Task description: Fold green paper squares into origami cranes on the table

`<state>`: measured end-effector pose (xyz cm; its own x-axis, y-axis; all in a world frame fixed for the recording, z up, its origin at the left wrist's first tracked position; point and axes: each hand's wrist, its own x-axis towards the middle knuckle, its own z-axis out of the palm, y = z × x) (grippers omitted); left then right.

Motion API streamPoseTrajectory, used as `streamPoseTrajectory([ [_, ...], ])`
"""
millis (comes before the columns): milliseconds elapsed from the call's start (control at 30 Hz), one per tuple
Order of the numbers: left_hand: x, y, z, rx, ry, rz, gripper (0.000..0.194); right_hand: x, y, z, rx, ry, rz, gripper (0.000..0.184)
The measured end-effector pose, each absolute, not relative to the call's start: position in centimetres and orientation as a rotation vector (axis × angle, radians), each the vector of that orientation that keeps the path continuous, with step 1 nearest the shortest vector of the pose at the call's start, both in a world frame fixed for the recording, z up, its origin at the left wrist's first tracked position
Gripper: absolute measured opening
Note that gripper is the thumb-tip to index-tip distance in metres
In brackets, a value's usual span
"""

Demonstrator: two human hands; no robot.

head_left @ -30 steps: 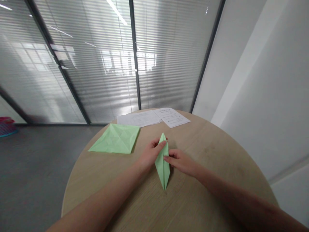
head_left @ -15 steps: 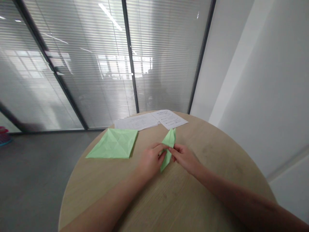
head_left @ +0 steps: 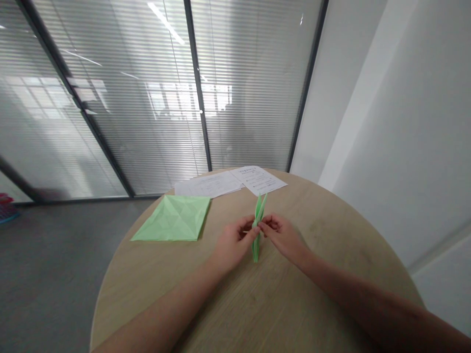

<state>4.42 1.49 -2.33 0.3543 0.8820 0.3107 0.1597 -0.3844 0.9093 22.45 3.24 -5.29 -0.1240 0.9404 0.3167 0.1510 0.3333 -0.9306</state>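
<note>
A narrow folded piece of green paper stands nearly edge-on over the table, its two upper points spread apart like a V. My left hand pinches it from the left, thumb toward me. From the right, the fingertips of my right hand grip its middle. The fingers hide the centre of the folded paper. To the left lies a larger green sheet, flat and marked with crease lines.
White printed sheets overlap at the far edge of the round wooden table. Beyond it stands a glass partition with blinds. A white wall rises on the right. Something red and blue is on the floor at far left.
The folded green paper has turned from showing a broad face to nearly edge-on, and its top points now stand apart. My left thumb has shifted onto its near side.
</note>
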Motion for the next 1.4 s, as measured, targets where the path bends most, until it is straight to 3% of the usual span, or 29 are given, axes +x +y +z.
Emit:
streamPoseTrajectory([
  [200,4.7,1.8,-2.6,1.704,0.878,1.079,0.031,22.3,2.8,-5.2,-1.033,-1.564,0.867,0.030],
  [467,4.9,1.9,-3.2,1.506,0.907,1.057,0.041,22.3,2.7,-5.2,-1.038,-1.556,0.822,0.036],
  [667,4.9,1.9,-3.1,1.423,0.929,1.061,0.050,22.2,2.8,-5.4,-1.021,-1.530,0.880,0.028],
  [933,4.3,2.2,-2.9,1.668,1.008,1.111,0.045,22.2,2.8,-5.6,-1.026,-1.541,0.955,0.022],
  [1233,3.9,2.2,-2.5,1.900,1.091,1.216,0.030,22.0,2.4,-5.5,-0.942,-1.520,1.138,0.041],
  [1400,3.9,2.3,-2.9,1.911,1.128,1.283,0.029,21.7,2.3,-6.1,-0.902,-1.466,1.217,0.042],
])
